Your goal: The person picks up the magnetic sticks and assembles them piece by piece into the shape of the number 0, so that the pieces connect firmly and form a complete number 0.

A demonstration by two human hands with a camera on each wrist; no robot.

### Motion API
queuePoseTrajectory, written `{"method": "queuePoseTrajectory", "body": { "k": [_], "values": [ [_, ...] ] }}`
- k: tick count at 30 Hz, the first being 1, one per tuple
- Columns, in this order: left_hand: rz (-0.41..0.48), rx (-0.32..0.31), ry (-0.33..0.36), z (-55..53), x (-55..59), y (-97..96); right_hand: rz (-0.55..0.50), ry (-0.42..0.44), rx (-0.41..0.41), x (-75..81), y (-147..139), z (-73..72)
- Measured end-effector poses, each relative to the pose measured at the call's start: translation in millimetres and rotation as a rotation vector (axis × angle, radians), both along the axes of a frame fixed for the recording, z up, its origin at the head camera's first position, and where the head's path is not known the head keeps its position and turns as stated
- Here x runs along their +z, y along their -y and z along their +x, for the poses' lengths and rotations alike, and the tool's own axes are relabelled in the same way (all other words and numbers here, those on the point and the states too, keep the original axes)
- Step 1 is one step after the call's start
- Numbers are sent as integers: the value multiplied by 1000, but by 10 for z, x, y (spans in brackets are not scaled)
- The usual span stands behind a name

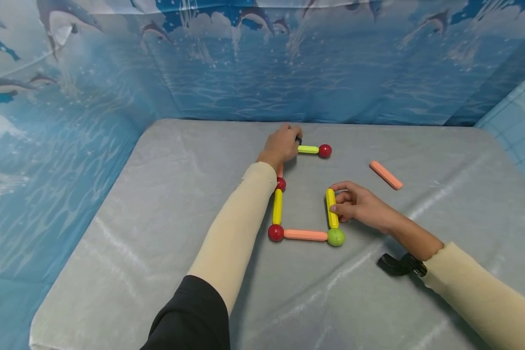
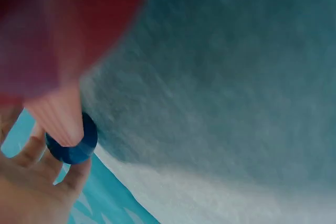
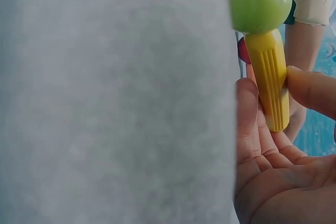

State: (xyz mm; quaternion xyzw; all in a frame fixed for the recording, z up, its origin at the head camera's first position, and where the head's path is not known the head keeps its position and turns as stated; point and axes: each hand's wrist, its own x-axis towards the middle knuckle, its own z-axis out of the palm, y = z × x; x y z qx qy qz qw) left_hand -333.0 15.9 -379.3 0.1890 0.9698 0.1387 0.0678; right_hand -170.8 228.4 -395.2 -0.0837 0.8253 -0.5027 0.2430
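Note:
My left hand [image 1: 282,142] is at the far end of a chain of rods and balls, its fingers curled round a dark blue ball [image 2: 90,137]. A pink rod [image 2: 58,114] and a lime-yellow rod [image 1: 308,149] with a red ball [image 1: 325,151] run from there. Nearer me, my right hand [image 1: 360,206] pinches a yellow rod [image 1: 331,204] between thumb and fingers. That rod meets a green ball [image 1: 336,237]. A pink rod [image 1: 306,235] links the green ball to a red ball [image 1: 276,233], and another yellow rod [image 1: 277,206] leads up to a red ball [image 1: 281,184].
A loose pink rod [image 1: 386,175] lies at the right, apart from the chain. Grey cloth [image 1: 127,233] covers the table, with faint creases. Blue curtains [image 1: 332,73] printed with dolphins stand along the back and left side.

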Motion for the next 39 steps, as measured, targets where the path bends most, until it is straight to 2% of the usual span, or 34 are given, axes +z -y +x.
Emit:
{"method": "queuePoseTrajectory", "body": {
  "k": [6,10,14,18,22,25,28,33,36,39],
  "values": [
    [-59,-75,72,-33,20,14,-7,5,-4,1,-13,3],
    [0,-48,118,-50,13,13,-2,0,-4,-2,-25,6],
    [99,9,99,-66,-14,51,-3,7,-6,-18,-21,11],
    [180,40,56,-72,1,76,-7,8,0,-24,-11,13],
    [245,21,22,-30,73,83,-8,3,5,-18,-5,15],
    [282,-23,12,48,149,104,-6,4,8,-16,-5,18],
    [323,-98,-3,152,208,153,1,11,6,-19,-8,24],
    [345,-272,-35,401,241,263,35,21,-9,-16,-20,32],
    [335,-347,6,581,231,315,41,30,-17,-11,-27,31],
    [350,-378,94,733,209,343,26,45,-22,-5,-23,31]
  ]
}}
